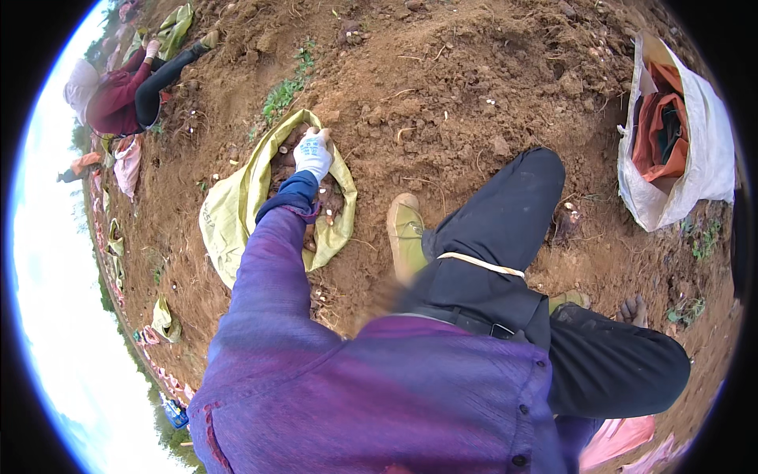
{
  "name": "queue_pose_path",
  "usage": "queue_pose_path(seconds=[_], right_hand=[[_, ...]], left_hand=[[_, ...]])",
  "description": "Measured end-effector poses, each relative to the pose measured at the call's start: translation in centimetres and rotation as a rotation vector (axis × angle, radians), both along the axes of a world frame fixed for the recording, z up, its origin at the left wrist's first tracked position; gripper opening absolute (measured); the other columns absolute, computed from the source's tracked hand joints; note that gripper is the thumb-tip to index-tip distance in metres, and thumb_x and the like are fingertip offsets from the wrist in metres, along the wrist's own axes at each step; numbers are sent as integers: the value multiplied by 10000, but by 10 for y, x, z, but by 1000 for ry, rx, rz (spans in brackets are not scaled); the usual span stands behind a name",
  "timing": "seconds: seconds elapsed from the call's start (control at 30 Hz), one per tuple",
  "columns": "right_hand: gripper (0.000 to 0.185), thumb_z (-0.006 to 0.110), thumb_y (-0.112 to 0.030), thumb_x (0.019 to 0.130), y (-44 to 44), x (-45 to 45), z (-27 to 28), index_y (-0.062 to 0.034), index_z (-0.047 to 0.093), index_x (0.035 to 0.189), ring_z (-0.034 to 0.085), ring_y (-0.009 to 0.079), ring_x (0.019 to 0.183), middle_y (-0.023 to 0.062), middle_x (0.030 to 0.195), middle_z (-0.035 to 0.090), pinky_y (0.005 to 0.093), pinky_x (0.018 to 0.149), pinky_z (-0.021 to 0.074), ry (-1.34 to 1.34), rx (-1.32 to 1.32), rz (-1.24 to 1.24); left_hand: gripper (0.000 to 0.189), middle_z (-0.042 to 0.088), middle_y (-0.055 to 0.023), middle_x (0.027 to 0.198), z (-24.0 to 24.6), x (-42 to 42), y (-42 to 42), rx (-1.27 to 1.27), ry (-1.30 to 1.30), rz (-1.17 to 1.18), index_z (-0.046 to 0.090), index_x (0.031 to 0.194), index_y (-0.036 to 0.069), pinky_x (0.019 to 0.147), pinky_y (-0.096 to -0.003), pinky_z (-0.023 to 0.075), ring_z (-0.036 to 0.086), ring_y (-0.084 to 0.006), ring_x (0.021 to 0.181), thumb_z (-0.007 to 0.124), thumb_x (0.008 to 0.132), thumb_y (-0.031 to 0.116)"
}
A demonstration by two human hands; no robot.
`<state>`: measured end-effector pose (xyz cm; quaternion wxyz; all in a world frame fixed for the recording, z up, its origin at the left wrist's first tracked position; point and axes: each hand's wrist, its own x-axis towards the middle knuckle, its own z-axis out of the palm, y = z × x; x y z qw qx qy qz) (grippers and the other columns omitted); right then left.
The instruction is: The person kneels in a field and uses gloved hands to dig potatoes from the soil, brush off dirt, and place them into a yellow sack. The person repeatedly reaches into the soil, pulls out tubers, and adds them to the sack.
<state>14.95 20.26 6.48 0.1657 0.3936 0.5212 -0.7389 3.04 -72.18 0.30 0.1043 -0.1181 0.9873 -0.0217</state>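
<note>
My left hand point(312, 155), in a white work glove with blue print, reaches over the mouth of a yellow woven sack point(228, 213). Its fingers are curled at the far rim of the sack. Inside lie reddish-brown, soil-covered tubers point(329, 204), some with pale broken ends. What appears to be my right hand point(632, 311), its fingertips dark with dirt, rests on the soil beyond my bent right leg. The leg hides most of it, so its grip cannot be told.
A white woven sack point(704, 136) holding folded orange sacks point(657, 136) stands at right. Pink sacking point(619, 441) lies at bottom right. Another person point(118, 98) sits at upper left by a yellow-green sack point(174, 29). Weeds point(284, 95) and clods dot the soil.
</note>
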Motion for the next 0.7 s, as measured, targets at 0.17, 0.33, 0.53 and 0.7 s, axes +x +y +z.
queue_pose_path(seconds=[0.17,0.33,0.53,0.7], right_hand=[[413,580,-416,1142,-11,-7,4,-224,356,853,247,69,628,-87,758,278,280,537,216,-57,39,-63],[283,670,-393,1095,-13,-3,-7,-187,540,951,391,63,662,-72,800,456,249,558,308,-135,261,-230],[428,748,-446,1038,6,7,-35,-140,671,1327,612,104,851,-8,1046,684,275,725,491,-126,244,-214],[471,748,-459,1034,11,8,-45,-138,635,1359,625,125,934,4,1130,677,298,819,515,-246,336,-267]], left_hand=[[247,718,-195,1199,-26,12,38,86,-325,-253,698,1172,89,919,-520,576,719,-413,1097,686,995,261],[371,767,-179,1216,-22,27,18,-185,-621,-241,721,1258,91,944,-502,602,752,-374,1137,753,907,209],[360,782,-135,1267,-14,19,11,-267,-907,-341,759,1289,155,989,-484,598,742,-352,1202,718,933,197],[324,787,-136,1288,-7,10,27,-290,-921,-361,817,1237,132,978,-496,606,755,-337,1195,707,950,233]])
